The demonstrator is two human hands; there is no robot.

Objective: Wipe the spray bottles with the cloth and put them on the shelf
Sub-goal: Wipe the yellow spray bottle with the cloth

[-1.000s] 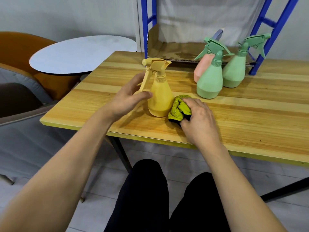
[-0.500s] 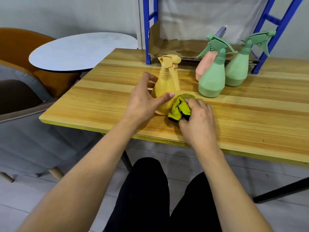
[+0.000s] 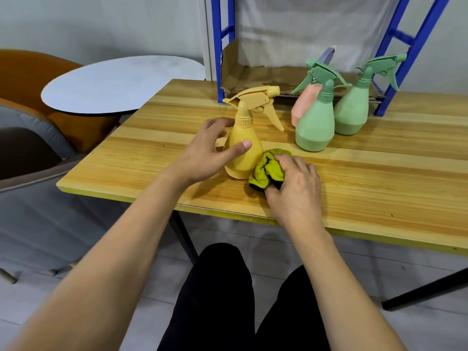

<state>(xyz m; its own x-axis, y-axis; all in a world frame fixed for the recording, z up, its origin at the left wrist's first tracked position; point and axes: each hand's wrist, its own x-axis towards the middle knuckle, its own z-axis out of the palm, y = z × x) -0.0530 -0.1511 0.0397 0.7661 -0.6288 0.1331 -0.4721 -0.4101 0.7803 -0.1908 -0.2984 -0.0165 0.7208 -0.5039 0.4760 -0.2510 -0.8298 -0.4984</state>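
Your left hand (image 3: 207,153) is wrapped round the yellow plastic spray bottle (image 3: 247,162), thumb on the front, fingers curled behind its shoulder. The bottle's standing upright on the light wooden table (image 3: 379,188), near the front edge, nozzle pointing right. Your right hand (image 3: 295,186) has the bunched yellow-green cloth (image 3: 266,171) clenched in its fingers, touching the bottle's base. Further back, a mint-green spray bottle (image 3: 314,130), a second green spray bottle (image 3: 352,110) and a pink spray bottle (image 3: 302,110) stand by the blue metal shelf (image 3: 217,46).

The left hand (image 3: 205,158) is holding the upright yellow spray bottle (image 3: 249,162); the right hand (image 3: 296,188) is gripping the cloth (image 3: 268,169) against its base.
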